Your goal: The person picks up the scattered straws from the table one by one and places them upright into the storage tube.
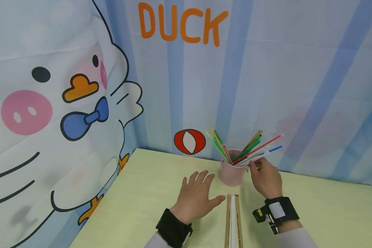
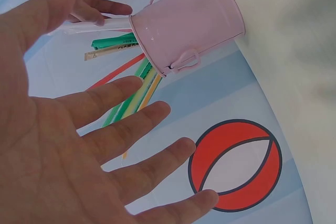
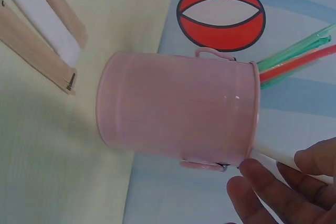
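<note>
A pink bucket (image 1: 231, 175) with small side handles stands at the table's back edge, holding several coloured straws (image 1: 217, 139). At its right rim my right hand (image 1: 267, 177) pinches a slim white straw (image 3: 276, 156) between thumb and fingers, the straw's lower part hidden inside the bucket. My left hand (image 1: 194, 195) is held left of the bucket with fingers spread, palm showing in the left wrist view, and holds nothing. In front of the bucket lie two brown paper-wrapped sticks (image 1: 228, 222) with a white strip (image 1: 233, 222) between them.
The pale yellow table (image 1: 136, 206) meets a blue striped backdrop (image 1: 297, 86) right behind the bucket. A red and white ball (image 1: 189, 141) is printed on it, and a large duck (image 1: 77, 144) at the left. Some straws lean out to the right, over my right hand.
</note>
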Tool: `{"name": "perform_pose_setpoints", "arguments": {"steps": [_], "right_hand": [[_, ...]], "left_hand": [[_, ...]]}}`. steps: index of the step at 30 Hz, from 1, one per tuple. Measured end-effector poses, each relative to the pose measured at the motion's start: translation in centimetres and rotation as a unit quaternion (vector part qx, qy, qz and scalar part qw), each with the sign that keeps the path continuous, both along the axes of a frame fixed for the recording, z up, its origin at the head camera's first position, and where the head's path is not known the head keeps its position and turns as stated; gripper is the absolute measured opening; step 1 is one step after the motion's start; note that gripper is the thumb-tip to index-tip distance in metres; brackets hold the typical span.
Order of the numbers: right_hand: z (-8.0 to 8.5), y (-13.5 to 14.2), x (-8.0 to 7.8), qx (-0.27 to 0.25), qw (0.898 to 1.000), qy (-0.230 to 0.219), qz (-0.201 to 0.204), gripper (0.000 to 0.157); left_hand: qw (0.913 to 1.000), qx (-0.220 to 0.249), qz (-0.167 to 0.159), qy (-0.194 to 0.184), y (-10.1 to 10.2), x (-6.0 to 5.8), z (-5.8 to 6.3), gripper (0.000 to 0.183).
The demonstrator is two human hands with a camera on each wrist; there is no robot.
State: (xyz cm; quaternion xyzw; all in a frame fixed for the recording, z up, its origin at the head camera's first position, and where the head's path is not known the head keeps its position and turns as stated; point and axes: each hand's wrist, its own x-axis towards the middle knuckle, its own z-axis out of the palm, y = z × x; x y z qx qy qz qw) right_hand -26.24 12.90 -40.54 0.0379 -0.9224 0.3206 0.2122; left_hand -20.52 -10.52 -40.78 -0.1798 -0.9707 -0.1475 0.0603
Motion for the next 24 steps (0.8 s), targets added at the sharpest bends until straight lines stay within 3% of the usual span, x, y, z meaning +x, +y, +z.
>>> {"name": "perform_pose_setpoints", "arguments": {"steps": [9, 24], "right_hand": [[-0.8, 0.1, 0.2, -0.002, 1.0, -0.015, 0.016, 0.033], [-0.2, 2.7, 4.5, -0.037, 0.999, -0.005, 0.003, 0.037]], "left_hand": [[1.0, -0.005, 0.003, -0.003, 0.1, 0.1, 0.0, 0.07], [0.9999, 0.003, 0.01, 0.0, 0.3, 0.1, -0.1, 0.073]]}}
